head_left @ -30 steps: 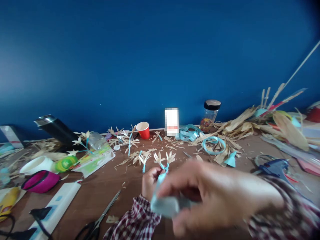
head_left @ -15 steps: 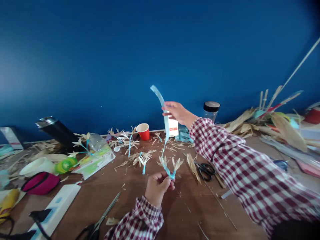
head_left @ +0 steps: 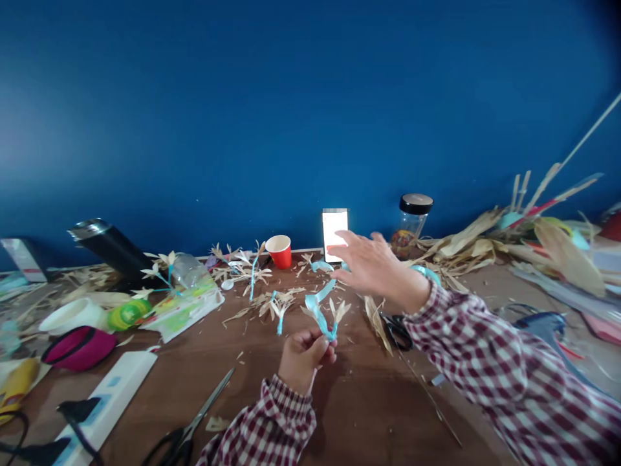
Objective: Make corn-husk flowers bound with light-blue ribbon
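My left hand (head_left: 306,353) is closed in a pinch on a small corn-husk flower stem (head_left: 340,314) wrapped in light blue tape. Pale petals spread from its two ends. A loose strip of blue tape (head_left: 317,304) rises from the stem and curls towards the back. My right hand (head_left: 371,262) is open above the table, fingers spread, in front of a lit phone (head_left: 334,226) that leans on the wall. Nothing shows in its fingers. Another small husk flower (head_left: 280,310) with a blue stem lies just beyond my left hand.
Scissors (head_left: 194,421) lie by my left sleeve, and black-handled scissors (head_left: 398,331) partly under my right arm. Behind stand a red paper cup (head_left: 280,254) and a lidded jar (head_left: 412,223). A power strip (head_left: 104,408) lies at left, a husk pile (head_left: 468,239) at right.
My right hand has let go of the raised tape and moved right and down, its fingers spreading. The tape strip has dropped into a curl. My left hand has hardly moved.
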Demonstrator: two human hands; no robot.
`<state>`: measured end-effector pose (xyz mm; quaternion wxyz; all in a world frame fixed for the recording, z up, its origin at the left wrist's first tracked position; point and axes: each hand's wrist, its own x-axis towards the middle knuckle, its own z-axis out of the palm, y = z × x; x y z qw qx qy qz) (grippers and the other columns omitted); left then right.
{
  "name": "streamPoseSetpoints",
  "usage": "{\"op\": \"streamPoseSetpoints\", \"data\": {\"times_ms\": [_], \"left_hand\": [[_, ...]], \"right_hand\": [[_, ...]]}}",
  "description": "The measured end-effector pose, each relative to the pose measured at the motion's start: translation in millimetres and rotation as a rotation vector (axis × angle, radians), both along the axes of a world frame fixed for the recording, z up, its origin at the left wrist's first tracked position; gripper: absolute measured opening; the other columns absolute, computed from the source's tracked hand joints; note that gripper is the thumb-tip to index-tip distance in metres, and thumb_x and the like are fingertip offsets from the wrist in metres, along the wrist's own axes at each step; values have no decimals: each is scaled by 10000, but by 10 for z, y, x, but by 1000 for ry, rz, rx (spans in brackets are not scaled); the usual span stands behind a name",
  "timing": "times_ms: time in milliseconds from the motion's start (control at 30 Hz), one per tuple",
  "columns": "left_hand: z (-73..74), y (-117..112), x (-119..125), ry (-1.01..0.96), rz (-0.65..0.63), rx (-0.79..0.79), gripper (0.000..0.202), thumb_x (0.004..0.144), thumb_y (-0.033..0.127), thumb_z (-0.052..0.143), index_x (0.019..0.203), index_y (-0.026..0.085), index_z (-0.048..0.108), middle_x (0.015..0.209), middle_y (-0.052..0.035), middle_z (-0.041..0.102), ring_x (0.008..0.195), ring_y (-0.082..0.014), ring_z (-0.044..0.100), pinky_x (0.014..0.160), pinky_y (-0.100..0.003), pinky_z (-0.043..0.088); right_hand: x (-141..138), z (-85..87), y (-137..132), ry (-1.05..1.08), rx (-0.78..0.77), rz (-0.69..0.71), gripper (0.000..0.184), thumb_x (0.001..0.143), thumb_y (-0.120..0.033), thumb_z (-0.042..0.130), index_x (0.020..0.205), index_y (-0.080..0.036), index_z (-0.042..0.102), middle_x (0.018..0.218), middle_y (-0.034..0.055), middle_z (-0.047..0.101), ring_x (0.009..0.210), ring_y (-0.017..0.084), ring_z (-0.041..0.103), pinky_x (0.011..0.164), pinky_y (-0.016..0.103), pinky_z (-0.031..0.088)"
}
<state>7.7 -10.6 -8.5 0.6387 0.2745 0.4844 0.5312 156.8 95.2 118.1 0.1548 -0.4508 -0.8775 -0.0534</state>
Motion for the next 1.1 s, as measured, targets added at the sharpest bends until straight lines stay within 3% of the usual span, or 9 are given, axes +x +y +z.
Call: {"op": "streamPoseSetpoints", "data": {"times_ms": [100, 167, 267, 400, 533, 733, 933, 1033, 1100], "left_hand": [[1, 8, 1, 22, 17, -22, 258, 531, 288, 771, 664, 89, 676, 572, -31, 647, 456, -62, 535, 471, -180, 472], [1, 18, 1, 21, 26, -23, 245, 536, 284, 765, 654, 89, 676, 559, -28, 643, 458, -60, 533, 475, -177, 472], [-7, 33, 3, 14, 51, -17, 227, 531, 271, 761, 631, 87, 673, 543, -27, 639, 436, -56, 523, 467, -180, 464], [-22, 34, 14, 55, 73, 19, 201, 503, 241, 769, 543, 95, 638, 481, -14, 608, 406, -67, 511, 447, -196, 452], [-5, 21, 17, 42, 49, 31, 207, 532, 258, 760, 594, 92, 653, 539, -27, 630, 431, -63, 511, 475, -205, 465], [9, 3, 27, 27, 30, 4, 231, 527, 278, 763, 605, 93, 649, 557, -29, 638, 433, -68, 523, 469, -201, 457], [19, 1, 26, 27, 46, -18, 245, 510, 273, 769, 626, 103, 637, 560, -22, 658, 442, -76, 550, 479, -194, 474], [26, -2, 30, 59, 44, -23, 248, 519, 271, 761, 659, 102, 645, 564, -23, 664, 453, -81, 556, 490, -199, 485], [17, -13, 44, 84, 15, -12, 232, 540, 267, 748, 660, 97, 648, 572, -29, 666, 459, -83, 554, 490, -202, 487]], "right_hand": [[72, 27, 80, 41, -81, -5, 263, 882, -285, 439, 1086, -201, 581, 915, 103, 636, 840, 213, 574, 712, 306, 375], [68, 32, 44, 70, -44, -27, 246, 868, -283, 457, 1053, -191, 592, 896, 102, 633, 855, 225, 560, 717, 316, 375], [-12, -31, -166, 138, 10, 93, 268, 834, -406, 498, 939, -187, 610, 973, 87, 603, 898, 221, 521, 761, 331, 366], [-144, -257, -452, 58, -106, 232, 363, 728, -532, 571, 725, -172, 612, 728, 61, 592, 774, 212, 510, 663, 305, 358], [-152, -398, -480, 45, -157, 203, 170, 731, -302, 592, 623, -171, 581, 643, 33, 577, 678, 167, 502, 606, 278, 315], [-90, -289, -310, 374, -423, 230, 107, 753, -165, 495, 823, -181, 575, 690, -1, 588, 581, 101, 479, 520, 227, 293], [-177, -358, -118, 629, -634, 91, 167, 727, -103, 480, 882, -151, 519, 537, -54, 475, 449, 64, 374, 447, 196, 275], [-191, -378, -48, 730, -842, 78, 196, 738, -117, 495, 930, -150, 512, 518, -75, 427, 426, 57, 343, 407, 180, 246], [-193, -367, -9, 775, -991, 153, 195, 757, -138, 501, 950, -158, 519, 528, -74, 439, 434, 55, 365, 410, 169, 265]]}}
